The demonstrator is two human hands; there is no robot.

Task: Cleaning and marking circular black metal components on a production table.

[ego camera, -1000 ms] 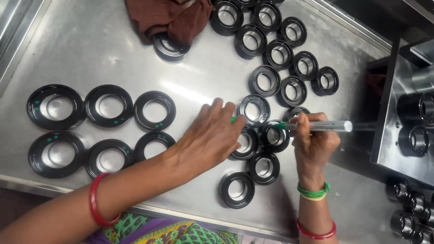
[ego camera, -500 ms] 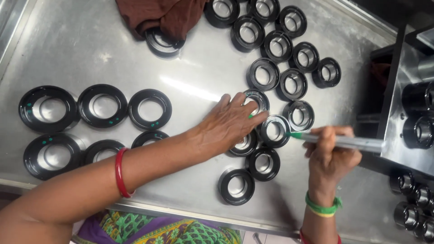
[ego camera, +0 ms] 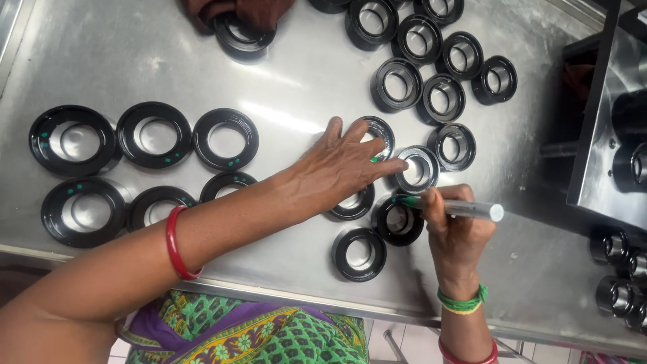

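Note:
My left hand (ego camera: 340, 165) lies flat, fingers spread, over a few small black rings, its fingertips touching one ring (ego camera: 379, 132) and the ring beside it (ego camera: 418, 168). My right hand (ego camera: 455, 232) grips a silver marker with a green tip (ego camera: 453, 207), the tip resting on the rim of a small black ring (ego camera: 397, 221). Another small ring (ego camera: 360, 253) lies just in front of that one, and one ring (ego camera: 354, 203) is half hidden under my left palm.
Several larger black rings with green dots (ego camera: 155, 135) lie in two rows at the left of the steel table (ego camera: 303, 81). More small rings (ego camera: 441, 98) cluster at the top right. A dark red cloth (ego camera: 236, 10) lies at the top; a metal fixture (ego camera: 617, 128) stands right.
My left hand has slid up and right across the small rings. My right hand with the marker has shifted left, bringing the tip from the upper ring down onto a nearer ring.

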